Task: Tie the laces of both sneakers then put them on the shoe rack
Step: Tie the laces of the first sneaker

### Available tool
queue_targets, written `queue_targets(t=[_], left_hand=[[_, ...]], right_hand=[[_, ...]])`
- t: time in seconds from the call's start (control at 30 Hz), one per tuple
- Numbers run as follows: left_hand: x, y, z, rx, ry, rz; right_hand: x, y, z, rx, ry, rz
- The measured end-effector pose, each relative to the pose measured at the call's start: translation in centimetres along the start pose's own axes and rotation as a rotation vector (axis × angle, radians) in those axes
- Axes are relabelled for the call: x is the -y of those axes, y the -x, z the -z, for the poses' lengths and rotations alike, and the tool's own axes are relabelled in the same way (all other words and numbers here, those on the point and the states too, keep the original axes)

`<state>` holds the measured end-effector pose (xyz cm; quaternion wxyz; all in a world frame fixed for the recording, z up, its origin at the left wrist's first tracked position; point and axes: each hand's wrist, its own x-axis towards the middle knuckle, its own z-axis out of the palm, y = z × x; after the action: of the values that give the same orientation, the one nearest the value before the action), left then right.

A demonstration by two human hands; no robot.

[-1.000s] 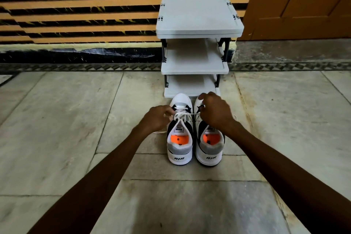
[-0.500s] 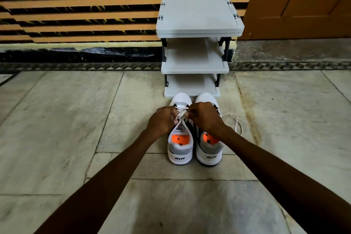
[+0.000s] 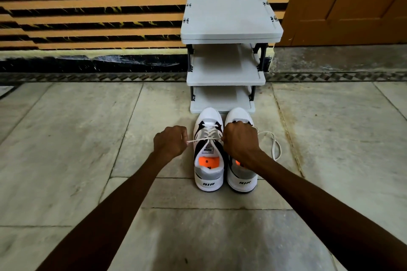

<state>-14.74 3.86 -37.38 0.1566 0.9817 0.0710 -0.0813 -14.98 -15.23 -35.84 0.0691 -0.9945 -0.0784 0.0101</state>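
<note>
Two white, black and grey sneakers with orange insoles stand side by side on the floor, toes toward the rack. Over the left sneaker [image 3: 208, 174] a white lace [image 3: 198, 139] is stretched taut sideways. My left hand [image 3: 170, 144], left of that shoe, pinches one end. My right hand [image 3: 240, 141] grips the other end and covers the tongue of the right sneaker [image 3: 241, 179]. The right sneaker's loose lace [image 3: 275, 145] loops on the floor to its right. The grey three-shelf shoe rack [image 3: 231, 35] stands just beyond the toes, its shelves bare.
The floor is pale stone tile. Behind the rack runs a striped orange and black wall [image 3: 88, 6] with a dark skirting. An orange wooden door [image 3: 352, 2] is at the back right.
My hands were together over the left sneaker's laces half a second ago. They have since pulled apart, the left hand moving out to the left, and the lace is drawn taut.
</note>
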Motion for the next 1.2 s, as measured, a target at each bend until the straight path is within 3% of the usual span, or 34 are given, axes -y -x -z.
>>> queue_targets(t=[0.23,0.37,0.47,0.53,0.63,0.8,1.0,1.2], left_hand=[[-0.8,0.1,-0.5,-0.046,-0.145,-0.013],[-0.2,-0.5,0.3,0.062,0.022,0.005],[-0.2,-0.3,2.1,0.24,0.618,-0.009],[-0.6,0.1,3.0,0.308,0.833,-0.008],[-1.2,0.0,2.7,0.327,0.915,-0.002],[-1.9,-0.3,2.1,0.312,1.114,0.031],[-3.1,-0.2,1.5,0.232,1.295,0.055],[-3.8,0.0,-0.2,0.067,1.319,-0.014]], right_hand=[[1.0,0.3,0.3,-0.004,0.113,0.043],[0.3,0.0,0.4,0.024,0.06,0.056],[-1.1,-0.7,0.8,0.169,-0.185,-0.008],[-1.6,-1.2,1.5,0.288,-0.502,-0.065],[-1.6,-1.4,2.7,0.287,-0.903,-0.169],[-0.9,-1.4,3.2,0.198,-1.258,-0.261],[-0.4,-2.2,2.8,0.091,-1.445,-0.361],[-0.1,-2.3,2.1,0.076,-1.56,-0.396]])
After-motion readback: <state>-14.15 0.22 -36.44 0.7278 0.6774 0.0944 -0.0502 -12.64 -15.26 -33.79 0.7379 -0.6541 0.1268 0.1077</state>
